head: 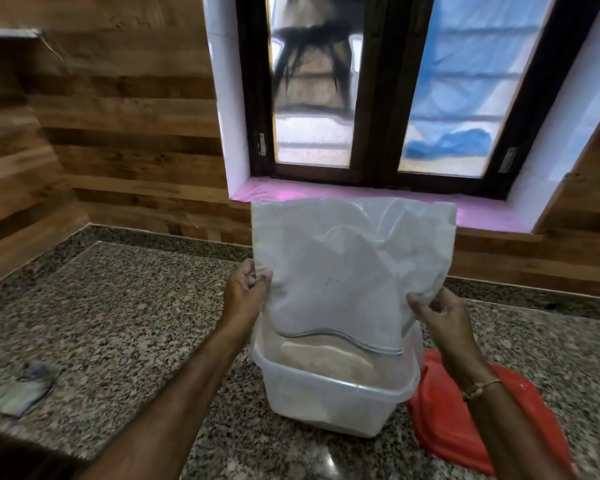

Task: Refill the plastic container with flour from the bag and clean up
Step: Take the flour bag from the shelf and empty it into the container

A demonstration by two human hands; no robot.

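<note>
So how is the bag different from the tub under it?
The bag is thin, floppy and crinkled; the tub is stiff and keeps its boxy shape. The bag is held up in the air, pinched by the left hand and the right hand, while the tub sits on the counter. The bag's mouth points down; the tub's open top faces up. Both are see-through plastic, and flour shows in the tub.

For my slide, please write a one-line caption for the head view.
Both hands hold an upturned plastic bag over a flour-filled clear container; red lid alongside.
</note>
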